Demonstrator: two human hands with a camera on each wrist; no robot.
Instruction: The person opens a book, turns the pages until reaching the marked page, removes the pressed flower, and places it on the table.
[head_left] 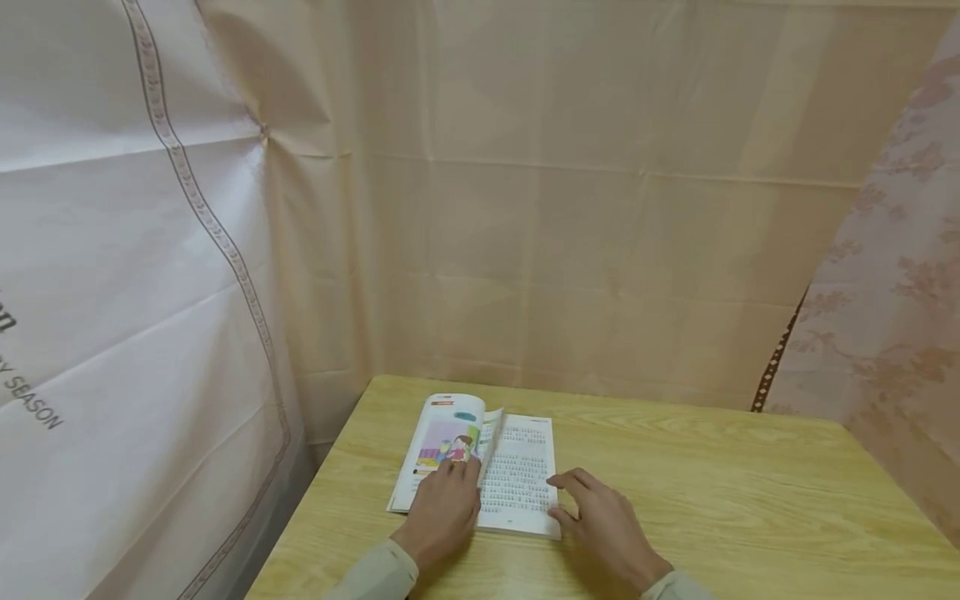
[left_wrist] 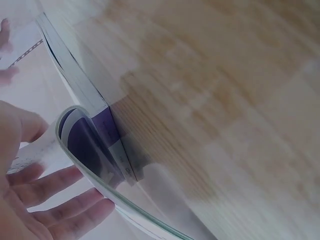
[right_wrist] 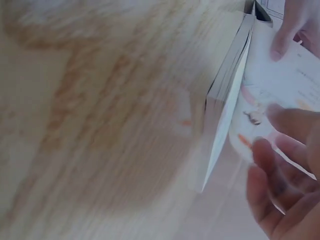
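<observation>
An open book (head_left: 517, 475) lies on the table, its left page bearing a coloured picture and its right page lines of print. Near the middle a single leaf (head_left: 491, 442) stands partly raised. My left hand (head_left: 446, 504) rests on the left page, fingers pointing away from me. In the left wrist view, the left hand (left_wrist: 55, 205) has its fingers extended against the left side of the book, which curves up off the table. At the book's right edge is my right hand (head_left: 603, 521), thumb and fingers apart. The right wrist view shows the right hand (right_wrist: 285, 175) with loosely bent fingers beside the pages.
The wood-grain table (head_left: 712, 483) extends to the right of the book. Behind it hangs a beige cloth (head_left: 562, 250). A pale printed sheet (head_left: 150, 333) hangs along the left side, and a flower-patterned one (head_left: 892, 333) at the right.
</observation>
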